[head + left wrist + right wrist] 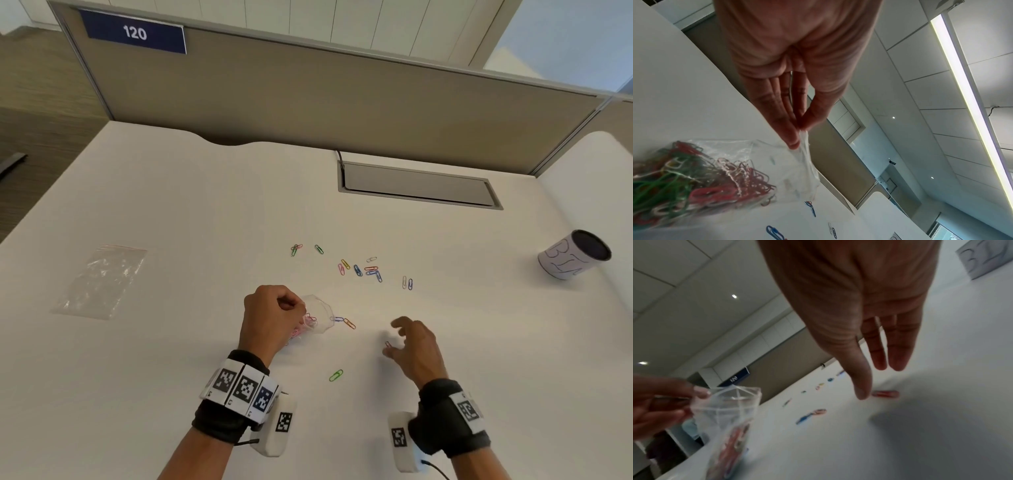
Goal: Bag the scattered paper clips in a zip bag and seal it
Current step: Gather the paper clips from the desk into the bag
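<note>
My left hand point(274, 315) pinches the rim of a clear zip bag point(317, 315) and holds its mouth open toward the right; the left wrist view shows the bag point(777, 162) part full of coloured paper clips point(694, 181). My right hand point(411, 342) hovers open just above the white desk, fingers spread around a red clip point(387, 344), seen beside the thumb tip in the right wrist view as a blurred red clip point(885, 393). A blue and an orange clip point(344, 321) lie by the bag's mouth. A green clip point(335, 375) lies nearer me. Several more clips point(359, 269) are scattered farther back.
A second, flat zip bag point(101, 281) lies at the left of the desk point(171, 342). A white cylindrical pot point(575, 255) stands at the right. A grey cable hatch point(418, 185) is set into the desk at the back, before a partition wall.
</note>
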A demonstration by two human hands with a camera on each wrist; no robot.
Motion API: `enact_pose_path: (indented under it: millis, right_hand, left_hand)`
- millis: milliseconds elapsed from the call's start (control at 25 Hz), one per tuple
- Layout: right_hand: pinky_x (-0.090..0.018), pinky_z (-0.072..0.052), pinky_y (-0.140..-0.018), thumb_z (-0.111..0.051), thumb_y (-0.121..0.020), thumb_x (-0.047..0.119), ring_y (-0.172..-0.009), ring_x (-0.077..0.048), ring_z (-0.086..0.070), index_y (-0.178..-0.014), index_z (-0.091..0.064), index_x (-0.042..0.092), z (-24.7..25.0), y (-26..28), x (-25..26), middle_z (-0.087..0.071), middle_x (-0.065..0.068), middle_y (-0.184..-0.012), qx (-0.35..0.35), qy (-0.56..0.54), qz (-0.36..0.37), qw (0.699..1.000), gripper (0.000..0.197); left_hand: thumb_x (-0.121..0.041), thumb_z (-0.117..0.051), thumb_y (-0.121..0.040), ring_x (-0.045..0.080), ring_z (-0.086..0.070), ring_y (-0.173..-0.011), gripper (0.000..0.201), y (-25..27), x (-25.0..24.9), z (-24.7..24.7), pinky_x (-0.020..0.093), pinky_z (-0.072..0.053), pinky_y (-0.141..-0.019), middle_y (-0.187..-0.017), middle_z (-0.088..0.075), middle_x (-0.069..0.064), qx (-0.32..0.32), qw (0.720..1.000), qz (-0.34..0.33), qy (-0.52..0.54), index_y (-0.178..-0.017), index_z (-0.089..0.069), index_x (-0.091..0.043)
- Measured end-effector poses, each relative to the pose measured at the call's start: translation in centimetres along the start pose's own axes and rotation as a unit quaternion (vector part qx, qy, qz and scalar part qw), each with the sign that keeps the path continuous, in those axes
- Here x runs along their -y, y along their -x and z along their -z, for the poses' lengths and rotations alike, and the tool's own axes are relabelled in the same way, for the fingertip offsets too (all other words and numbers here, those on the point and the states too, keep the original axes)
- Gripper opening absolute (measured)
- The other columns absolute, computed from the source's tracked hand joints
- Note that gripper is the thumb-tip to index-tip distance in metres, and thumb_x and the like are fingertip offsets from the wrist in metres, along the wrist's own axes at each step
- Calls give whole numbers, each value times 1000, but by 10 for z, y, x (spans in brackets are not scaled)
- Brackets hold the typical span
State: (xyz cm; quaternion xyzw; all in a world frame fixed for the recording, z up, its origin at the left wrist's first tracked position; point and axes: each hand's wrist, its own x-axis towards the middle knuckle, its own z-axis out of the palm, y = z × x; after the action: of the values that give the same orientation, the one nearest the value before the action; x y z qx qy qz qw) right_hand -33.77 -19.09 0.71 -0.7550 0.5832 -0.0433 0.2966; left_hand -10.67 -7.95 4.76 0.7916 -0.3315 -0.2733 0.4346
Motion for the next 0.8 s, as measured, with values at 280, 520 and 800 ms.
enact_pose_path:
  millis: [280,520,800]
  right_hand:
    - [-28,-51,-78,-70,-78,-1,-86,-22,-59,-113,-57,6,-42,-26,26,-63,-13,-101,30,-63,36,997,38]
    - [-26,-54,-80,-72,-82,20,-88,-15,-63,-97,-69,17,-39,-26,49,-68,0,-100,12,-108,195,975,15]
    - [-38,-49,-98,-63,-86,20,-122,-21,-57,-111,-68,18,-96,-11,83,-65,0,-127,67,67,452,887,26]
  left_hand:
    - [-9,-73,-79,17,-73,-59,5,-1,0,0,40,-63,-71,-64,-75,4,-1,1000,-3,6,-74,-74,-9]
    - [-3,-74,-79,17,-73,-55,7,5,-4,45,40,-64,-67,-63,-74,5,-64,998,12,25,-74,-74,-8]
    - [2,-73,-77,20,-72,-53,10,18,8,107,39,-64,-66,-59,-73,8,-159,985,41,54,-74,-75,-7]
